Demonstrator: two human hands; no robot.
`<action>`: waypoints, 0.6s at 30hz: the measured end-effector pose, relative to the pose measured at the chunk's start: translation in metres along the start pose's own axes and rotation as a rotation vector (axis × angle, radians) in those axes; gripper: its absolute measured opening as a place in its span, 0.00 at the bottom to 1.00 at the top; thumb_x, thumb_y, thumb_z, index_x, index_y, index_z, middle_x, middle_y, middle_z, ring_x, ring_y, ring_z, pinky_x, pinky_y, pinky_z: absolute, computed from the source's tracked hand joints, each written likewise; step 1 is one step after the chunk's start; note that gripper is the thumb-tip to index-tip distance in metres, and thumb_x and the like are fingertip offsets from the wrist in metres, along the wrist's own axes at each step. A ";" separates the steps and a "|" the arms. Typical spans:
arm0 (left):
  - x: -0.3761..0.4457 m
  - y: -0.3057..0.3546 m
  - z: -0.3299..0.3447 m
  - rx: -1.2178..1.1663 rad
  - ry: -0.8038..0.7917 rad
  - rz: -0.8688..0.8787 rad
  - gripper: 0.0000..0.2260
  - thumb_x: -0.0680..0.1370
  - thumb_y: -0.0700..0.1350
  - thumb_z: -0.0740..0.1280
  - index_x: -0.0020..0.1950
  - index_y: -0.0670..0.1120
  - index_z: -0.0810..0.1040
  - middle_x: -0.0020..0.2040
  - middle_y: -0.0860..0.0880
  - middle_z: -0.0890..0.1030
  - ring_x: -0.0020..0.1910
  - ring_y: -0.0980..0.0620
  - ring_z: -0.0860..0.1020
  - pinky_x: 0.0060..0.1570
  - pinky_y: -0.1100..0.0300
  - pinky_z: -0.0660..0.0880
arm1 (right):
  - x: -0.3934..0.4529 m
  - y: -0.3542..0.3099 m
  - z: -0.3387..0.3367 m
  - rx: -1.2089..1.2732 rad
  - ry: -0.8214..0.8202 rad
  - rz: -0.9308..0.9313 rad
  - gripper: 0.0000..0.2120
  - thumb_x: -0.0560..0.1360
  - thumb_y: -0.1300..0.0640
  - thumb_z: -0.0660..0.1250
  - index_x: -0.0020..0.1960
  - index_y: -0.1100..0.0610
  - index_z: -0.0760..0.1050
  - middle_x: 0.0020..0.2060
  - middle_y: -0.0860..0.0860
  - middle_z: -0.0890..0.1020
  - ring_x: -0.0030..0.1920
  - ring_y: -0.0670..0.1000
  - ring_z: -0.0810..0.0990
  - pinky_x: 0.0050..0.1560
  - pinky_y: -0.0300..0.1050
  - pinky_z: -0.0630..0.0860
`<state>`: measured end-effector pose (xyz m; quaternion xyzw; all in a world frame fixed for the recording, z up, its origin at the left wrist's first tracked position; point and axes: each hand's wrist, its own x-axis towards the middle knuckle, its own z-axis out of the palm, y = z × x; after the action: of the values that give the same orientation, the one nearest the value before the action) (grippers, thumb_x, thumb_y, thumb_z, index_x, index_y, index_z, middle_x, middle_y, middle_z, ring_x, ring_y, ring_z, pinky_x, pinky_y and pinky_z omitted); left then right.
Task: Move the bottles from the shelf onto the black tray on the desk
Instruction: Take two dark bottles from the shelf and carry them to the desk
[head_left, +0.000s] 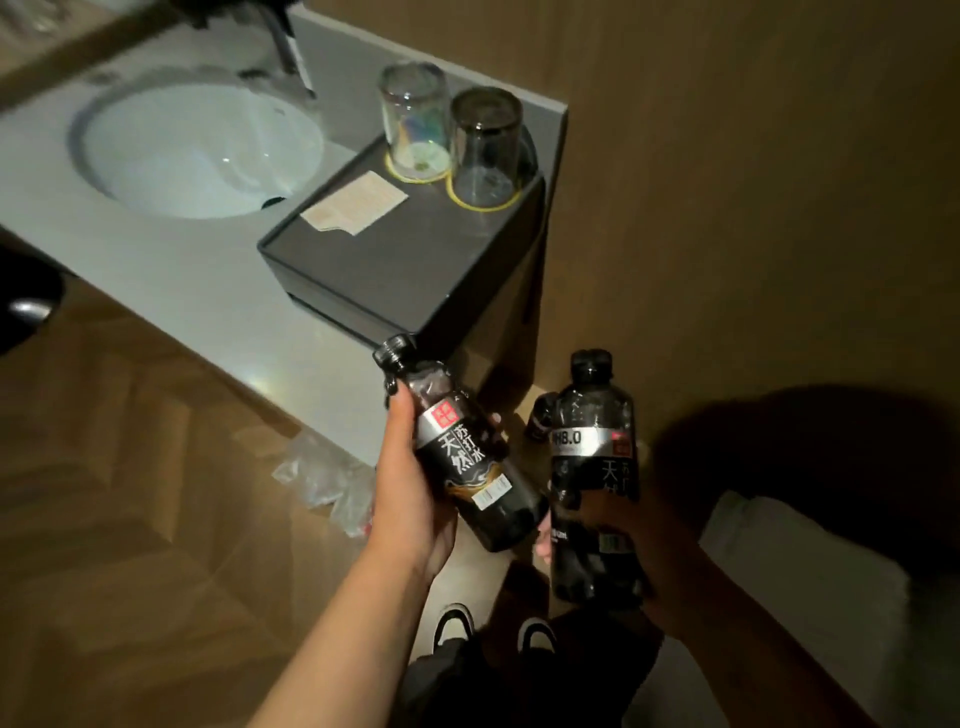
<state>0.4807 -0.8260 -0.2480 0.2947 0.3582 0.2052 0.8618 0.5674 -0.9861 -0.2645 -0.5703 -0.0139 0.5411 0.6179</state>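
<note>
My left hand (410, 488) grips a dark bottle (462, 457) with a black cap, tilted to the upper left. In my right hand (649, 530), which lies in shadow, a second dark bottle (595, 467) stands upright. Behind that one, the top of a third bottle (540, 418) shows low down under the counter's end. Both held bottles hang below and in front of the black tray (395, 270) on the grey counter. The tray holds two upturned glasses (415, 119) (485, 148) at its far end and a paper card (356, 202).
A white round sink (197, 150) with a tap is set in the counter (156, 249) left of the tray. A wooden wall rises on the right. Crumpled clear plastic (327, 483) lies on the wooden floor. White cloth (810, 587) sits at the lower right. My shoes show below.
</note>
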 end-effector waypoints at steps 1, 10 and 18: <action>-0.005 0.003 0.003 -0.013 0.013 0.011 0.22 0.74 0.63 0.59 0.44 0.48 0.84 0.42 0.43 0.82 0.40 0.46 0.81 0.43 0.52 0.78 | 0.002 -0.004 0.001 0.020 -0.038 0.018 0.37 0.51 0.46 0.81 0.54 0.62 0.75 0.38 0.61 0.82 0.37 0.60 0.77 0.45 0.54 0.70; -0.048 0.005 -0.008 -0.209 0.120 -0.010 0.24 0.73 0.65 0.62 0.46 0.45 0.80 0.42 0.42 0.81 0.40 0.45 0.79 0.40 0.54 0.78 | 0.002 -0.036 0.019 -0.028 -0.129 0.189 0.46 0.52 0.48 0.80 0.64 0.65 0.68 0.38 0.67 0.79 0.31 0.60 0.80 0.34 0.50 0.79; -0.076 0.011 -0.033 -0.345 0.117 -0.046 0.22 0.71 0.59 0.70 0.48 0.40 0.78 0.41 0.44 0.78 0.36 0.46 0.78 0.39 0.52 0.78 | -0.004 -0.046 0.059 -0.330 -0.365 0.123 0.20 0.69 0.47 0.71 0.53 0.60 0.76 0.39 0.62 0.81 0.38 0.58 0.81 0.43 0.52 0.77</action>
<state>0.4049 -0.8486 -0.2221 0.1219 0.3738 0.2606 0.8818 0.5586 -0.9372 -0.2083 -0.5560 -0.1787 0.6621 0.4695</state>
